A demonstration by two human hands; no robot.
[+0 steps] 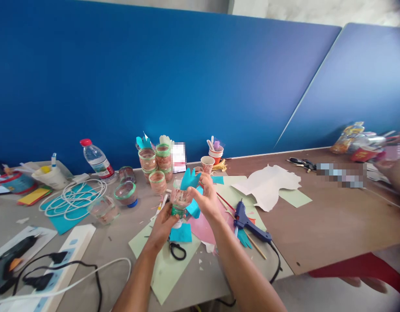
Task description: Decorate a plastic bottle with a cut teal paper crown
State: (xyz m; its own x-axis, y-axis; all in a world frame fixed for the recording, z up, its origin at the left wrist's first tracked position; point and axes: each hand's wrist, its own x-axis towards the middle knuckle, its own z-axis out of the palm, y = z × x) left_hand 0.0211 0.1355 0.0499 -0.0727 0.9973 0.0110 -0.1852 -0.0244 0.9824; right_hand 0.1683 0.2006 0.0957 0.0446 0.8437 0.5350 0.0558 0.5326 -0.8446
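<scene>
Clock dirs from held bottle piece. Bottle piece (pixel 181 197): clear thin plastic, rounded, green band low down, held up over surface (pixel 117 247). L hand (pixel 164 227): grip closed round the green-banded lower end. R hand (pixel 206 195): grip closed, fingers pinching blue paper cutout (pixel 190 178), flat w/ rounded, petal-like lobes, at the top of the piece.

6 o'clock: black-handled scissors (pixel 178 252), loop showing, on matte pale green sheet (pixel 162 279). 4-5: pink paper (pixel 203 227), partly behind R forearm. 3-4: blue glue gun (pixel 252 223), hard smooth plastic, black cord. 3: white paper (pixel 271 186), irreg. curvy cut edges, on brown wood-look board (pixel 333 216); farther out, another person's hand (pixel 396 169), blurry, near red & clear items.

1-2: patterned paper cup (pixel 207 164). 10-11: stacked clear cups (pixel 147 158), green rims, pinkish tint. 9-10: clear ribbed bottle (pixel 99 162), red cap, tilted. 9: loose coil of white cable (pixel 74 199), smooth, over blue paper (pixel 61 219). 8: white power strip (pixel 73 242), approx. rectangular, black plugs in; black glue gun (pixel 8 262) just beyond.
</scene>
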